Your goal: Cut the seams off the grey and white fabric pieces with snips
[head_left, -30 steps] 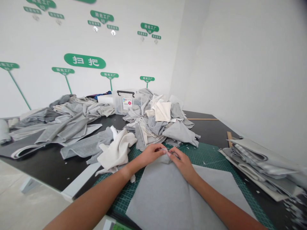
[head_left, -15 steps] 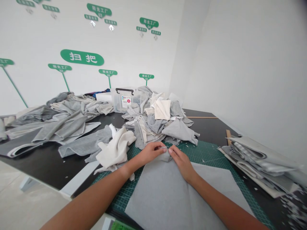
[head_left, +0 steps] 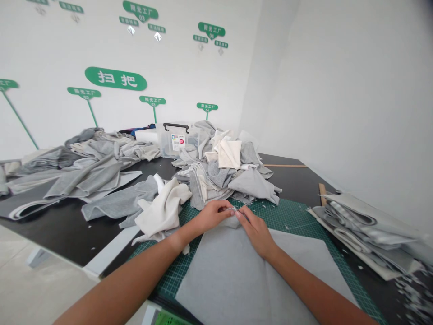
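A large grey cloth lies spread over the green cutting mat in front of me. At its far edge, my left hand pinches the fabric between thumb and fingers. Close beside it, my right hand is closed on the same edge, its fingertips almost meeting the left ones. A small bit of the cloth is gathered up between the two hands. Exactly how the edge is folded there is hidden by the fingers.
Crumpled grey and cream cloths are heaped behind the mat, near a clear plastic box. More cloths cover the table's left side. Folded cloths are stacked at right, beside scraps. A wooden strip lies near the wall.
The fingertips have shifted slightly at the cloth's edge, and the right fingers now sit a little closer to the left. The cloth lies as before.
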A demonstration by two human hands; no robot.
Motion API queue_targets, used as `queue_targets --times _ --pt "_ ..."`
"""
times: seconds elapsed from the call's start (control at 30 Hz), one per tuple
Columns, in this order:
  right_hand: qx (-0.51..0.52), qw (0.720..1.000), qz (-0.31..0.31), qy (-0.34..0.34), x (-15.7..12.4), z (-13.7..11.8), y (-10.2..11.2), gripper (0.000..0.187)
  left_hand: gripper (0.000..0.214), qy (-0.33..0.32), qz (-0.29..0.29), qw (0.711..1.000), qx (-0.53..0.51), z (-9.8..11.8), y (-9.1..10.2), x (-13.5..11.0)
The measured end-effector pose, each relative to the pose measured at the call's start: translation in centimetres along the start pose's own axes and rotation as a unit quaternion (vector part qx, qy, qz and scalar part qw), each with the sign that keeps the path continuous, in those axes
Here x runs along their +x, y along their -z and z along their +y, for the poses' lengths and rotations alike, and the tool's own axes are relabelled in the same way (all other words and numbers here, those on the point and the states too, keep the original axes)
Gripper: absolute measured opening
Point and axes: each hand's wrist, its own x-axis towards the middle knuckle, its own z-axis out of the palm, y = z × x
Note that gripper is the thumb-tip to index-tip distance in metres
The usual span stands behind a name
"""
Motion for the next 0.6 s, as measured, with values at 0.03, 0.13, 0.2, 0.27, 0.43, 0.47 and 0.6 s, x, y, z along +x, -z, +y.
queue_targets --times 0.03,0.13,0.2,0.27,0.43,0.47,0.6 --pt "-0.001 1.0 0.0 0.001 0.01 0.04 -0.02 0.032 0.025 0.001 0.0 1.0 -0.002 0.01 -0.01 -0.01" --pt "0.0 1.0 0.001 0.005 0.07 0.16 -0.03 0.032 0.025 0.004 -0.001 1.0 -0.006 0.03 -0.03 -0.01" --pt "0.0 1.0 0.001 0.007 0.09 0.2 -0.01 0.032 0.026 0.004 0.0 1.0 -0.007 0.05 -0.05 0.0" --pt "-0.001 1.0 0.001 0.007 0.07 0.23 0.01 0.032 0.026 0.003 0.001 1.0 -0.008 0.04 -0.07 0.01" --pt "-0.004 1.0 -0.001 0.008 0.02 0.33 0.04 0.032 0.025 0.001 -0.001 1.0 -0.024 -0.18 -0.13 0.03" --pt "-0.006 1.0 0.0 0.007 0.03 0.36 0.04 0.032 0.025 0.002 -0.002 1.0 -0.029 -0.29 -0.15 0.05" --pt "-0.017 1.0 0.001 0.002 0.11 0.53 0.02 0.032 0.026 0.004 0.0 0.999 -0.037 -0.83 -0.27 0.13"
